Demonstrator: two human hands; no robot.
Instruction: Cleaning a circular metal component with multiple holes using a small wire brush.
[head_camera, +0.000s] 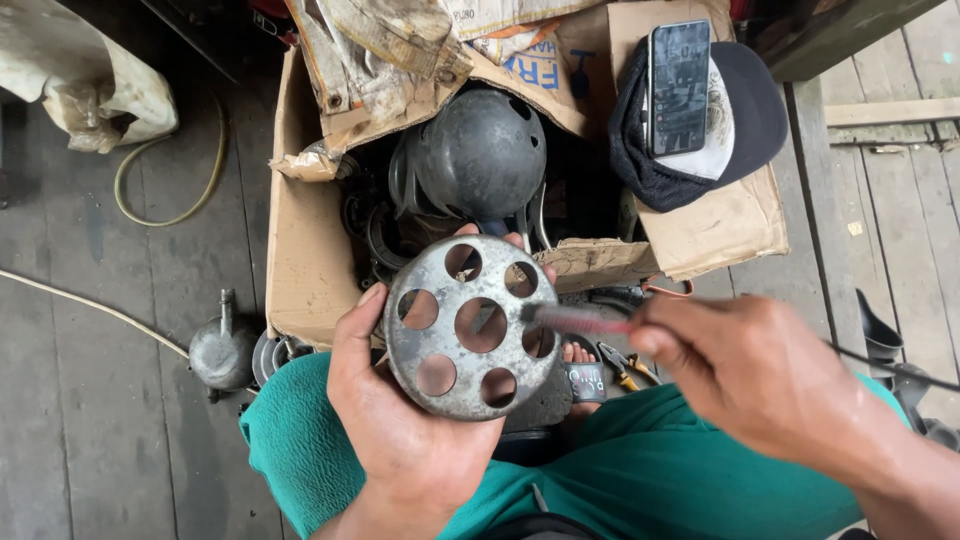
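My left hand (400, 420) grips a round grey metal disc (470, 325) with several round holes, held face up over my lap. My right hand (745, 370) holds a small brush (575, 320) with a reddish handle, its bristle end lying against the disc's right side. The brush is blurred. Teal trousers (620, 480) cover my legs below both hands.
An open cardboard box (305, 260) in front holds a dark domed metal cover (480, 150) and other parts. A phone (680, 85) lies on a black cap (730, 120) on the box flap. An oil can (220, 350) stands at the left. Pliers (625, 365) lie by my foot.
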